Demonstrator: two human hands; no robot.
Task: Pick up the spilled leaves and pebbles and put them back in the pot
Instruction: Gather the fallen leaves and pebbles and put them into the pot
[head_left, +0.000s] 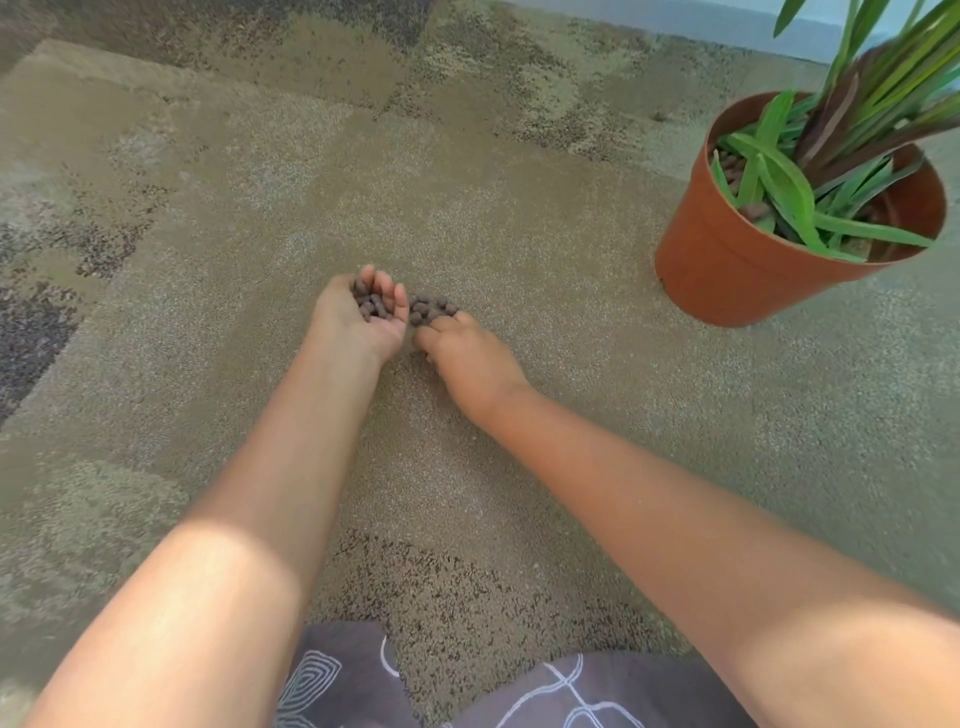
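My left hand is cupped palm up just above the carpet, holding a heap of dark brown pebbles. Right beside it, my right hand lies palm down, its fingertips touching a small pile of spilled pebbles on the carpet. I cannot tell whether those fingers grip any. The terracotta pot stands at the right, well apart from both hands. Green leaves and some pebbles lie inside it, around an upright plant.
The floor is a beige and grey patterned carpet. A pale wall base runs along the top right behind the pot. My patterned grey clothing shows at the bottom edge.
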